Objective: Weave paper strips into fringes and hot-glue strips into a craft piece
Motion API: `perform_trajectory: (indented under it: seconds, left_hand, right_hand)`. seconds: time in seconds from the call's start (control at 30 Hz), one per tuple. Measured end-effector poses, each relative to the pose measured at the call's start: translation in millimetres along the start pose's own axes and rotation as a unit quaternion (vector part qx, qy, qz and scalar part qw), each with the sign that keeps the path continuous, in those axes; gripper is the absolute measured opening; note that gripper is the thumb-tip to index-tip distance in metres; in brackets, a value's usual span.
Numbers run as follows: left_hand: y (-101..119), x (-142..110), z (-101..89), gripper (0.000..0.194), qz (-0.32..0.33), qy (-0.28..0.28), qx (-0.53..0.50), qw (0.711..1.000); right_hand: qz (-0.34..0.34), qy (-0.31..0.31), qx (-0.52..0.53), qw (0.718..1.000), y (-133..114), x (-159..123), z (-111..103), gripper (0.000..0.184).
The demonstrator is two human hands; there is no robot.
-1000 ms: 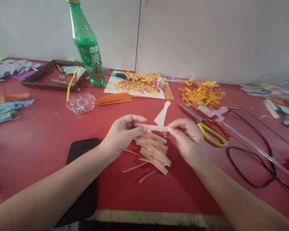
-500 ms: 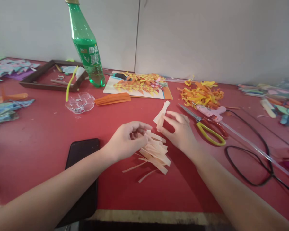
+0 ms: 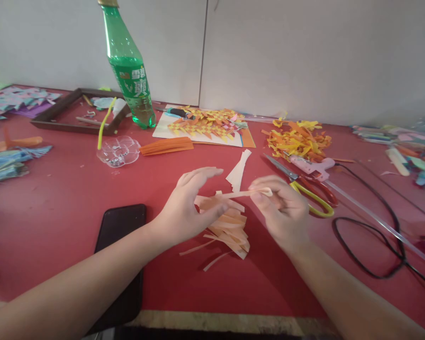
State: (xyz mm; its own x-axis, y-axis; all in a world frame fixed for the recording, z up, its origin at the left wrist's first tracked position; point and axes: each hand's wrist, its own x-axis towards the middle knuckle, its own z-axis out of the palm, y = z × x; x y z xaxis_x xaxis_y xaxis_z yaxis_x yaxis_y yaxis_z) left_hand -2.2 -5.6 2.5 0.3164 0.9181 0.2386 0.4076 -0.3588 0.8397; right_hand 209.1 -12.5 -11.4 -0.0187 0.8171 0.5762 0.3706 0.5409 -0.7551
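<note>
Between thumb and fingers, my right hand [image 3: 281,208] pinches a bundle of cream paper strips [image 3: 242,193], held roughly level with its looped end by the thumb. My left hand [image 3: 187,208] is open, thumb and fingers spread apart, just left of that bundle's free end. Below both hands lies a loose pile of peach-cream paper strips [image 3: 230,229], partly covered by my left thumb. Beyond my hands, a small fanned stack of cream strips [image 3: 239,172] rests on the red table [image 3: 269,283].
A black phone [image 3: 122,255] lies under my left forearm. Scissors [image 3: 310,196], a pink glue gun [image 3: 313,166] and its looped cord are at right. Behind stand a green bottle [image 3: 131,71], a clear bead tray [image 3: 118,151], orange strips [image 3: 166,145] and a yellow-orange paper heap [image 3: 297,141].
My right hand has left the fanned stack, moved right and nearer, and now holds a cream strip bundle out sideways. My left hand has opened its fingers wider.
</note>
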Motion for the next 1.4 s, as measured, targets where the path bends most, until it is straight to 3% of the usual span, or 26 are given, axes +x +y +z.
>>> perform_trajectory:
  seconds: [0.17, 0.3, 0.4, 0.6, 0.83, 0.97, 1.2, 1.3, 1.4]
  left_hand:
    - [2.0, 0.5, 0.4, 0.017, -0.092, -0.006, -0.114, 0.989]
    - [1.3, 0.8, 0.9, 0.014, -0.111, 0.029, -0.134, 0.984]
    - [-0.9, 2.0, 1.5, 0.014, -0.126, 0.036, -0.148, 0.980]
    - [-1.9, 4.2, 1.1, 0.014, -0.120, 0.035, -0.152, 0.980]
    - [-0.3, 0.5, 2.9, 0.013, -0.083, -0.024, -0.193, 0.977]
    - [0.3, -1.1, 3.2, 0.013, -0.073, -0.037, -0.216, 0.973]
    - [5.4, -1.5, -1.6, 0.023, -0.102, -0.044, -0.247, 0.963]
    - [6.6, -2.6, -3.7, 0.037, -0.100, -0.039, -0.297, 0.949]
    - [4.9, -2.5, -2.2, 0.035, -0.092, -0.043, -0.323, 0.941]
  right_hand:
    - [0.048, -0.016, 0.082, 0.995, -1.3, -5.9, 3.7, 0.006]
    - [0.096, -0.026, 0.198, 0.975, 3.6, -6.6, 4.4, 0.045]
    - [0.080, -0.038, 0.220, 0.972, 7.1, -7.9, 3.5, 0.033]
    - [0.025, -0.067, 0.143, 0.987, 2.3, -9.9, 0.5, 0.025]
    - [-0.056, -0.137, 0.045, 0.988, 2.4, -5.7, -3.2, 0.043]
    - [-0.084, -0.153, 0.017, 0.985, -0.7, -1.3, -3.5, 0.017]
    - [-0.016, -0.122, 0.032, 0.992, -8.2, -5.0, -0.2, 0.009]
    - [0.027, -0.069, 0.028, 0.997, -5.3, -8.8, 1.8, 0.010]
    - [0.057, -0.020, 0.000, 0.998, -2.1, -11.7, 3.1, 0.011]
